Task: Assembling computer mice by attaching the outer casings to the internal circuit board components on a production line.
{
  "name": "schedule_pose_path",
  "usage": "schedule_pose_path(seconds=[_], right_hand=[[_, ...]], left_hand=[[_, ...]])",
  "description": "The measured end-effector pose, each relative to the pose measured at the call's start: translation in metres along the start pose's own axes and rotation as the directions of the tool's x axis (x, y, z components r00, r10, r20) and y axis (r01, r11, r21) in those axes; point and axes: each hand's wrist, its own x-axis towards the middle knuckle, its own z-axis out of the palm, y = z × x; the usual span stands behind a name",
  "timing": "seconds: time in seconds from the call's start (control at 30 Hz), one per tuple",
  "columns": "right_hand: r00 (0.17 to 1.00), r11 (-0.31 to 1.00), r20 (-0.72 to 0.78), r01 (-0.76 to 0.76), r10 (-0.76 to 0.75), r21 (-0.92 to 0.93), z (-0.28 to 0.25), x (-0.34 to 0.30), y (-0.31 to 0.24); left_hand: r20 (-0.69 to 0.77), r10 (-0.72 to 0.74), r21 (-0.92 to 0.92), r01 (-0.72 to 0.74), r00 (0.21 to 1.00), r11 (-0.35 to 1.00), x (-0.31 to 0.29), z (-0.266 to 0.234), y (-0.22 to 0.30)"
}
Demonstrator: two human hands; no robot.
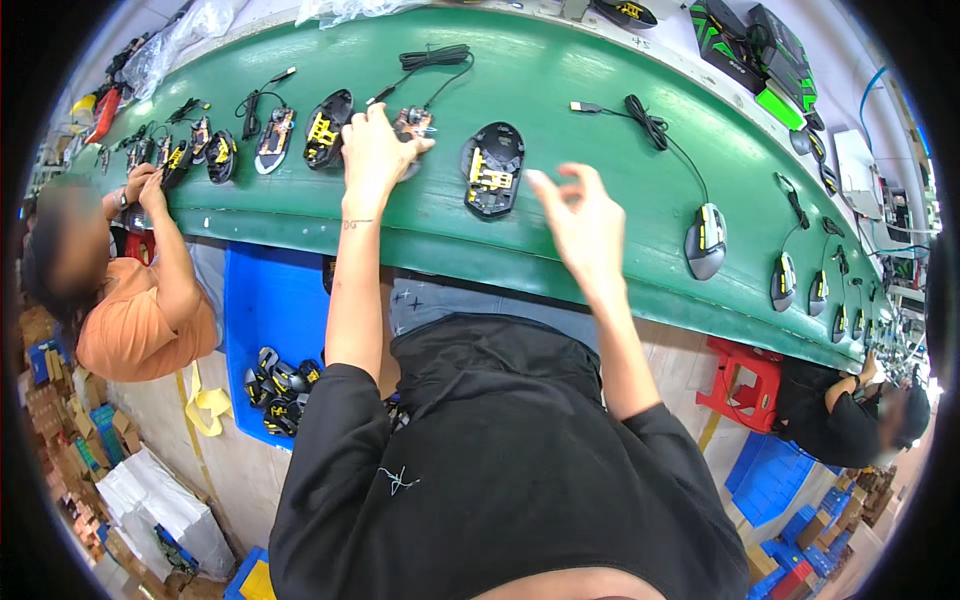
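On the green belt, my left hand (375, 155) reaches over an opened computer mouse with a bare circuit board (414, 122), its thumb and fingers apart. My palm and fingers partly cover that mouse; whether they touch it I cannot tell. Its coiled black cable (435, 57) lies behind it. Between my hands rests a black mouse shell (493, 170), inner side up, with yellow parts in it. My right hand (583, 215) hovers just right of this shell, holding nothing, thumb and fingers spread. Another black shell (327, 128) with yellow parts sits left of my left hand.
Farther right, a cabled mouse (706, 242) lies on the green belt (600, 60), with more mice beyond. A blue bin (250, 330) holding mouse shells stands below the belt. Two co-workers, one in an orange shirt (150, 320), sit at either side. A red stool (740, 385) stands right.
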Motion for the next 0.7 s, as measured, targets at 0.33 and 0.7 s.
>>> schedule_pose_path(seconds=[0.33, 0.7], right_hand=[[0.998, 0.978, 0.040, 0.049, -0.041, -0.205, -0.016, 0.047, 0.030], [0.906, 0.916, 0.418, -0.114, -0.063, 0.384, 0.004, 0.024, -0.006]], left_hand=[[0.545, 0.077, -0.837, 0.538, 0.835, 0.100, -0.066, -0.007, 0.019], [0.527, 0.249, -0.806, 0.571, 0.812, -0.155, -0.118, -0.007, 0.066]])
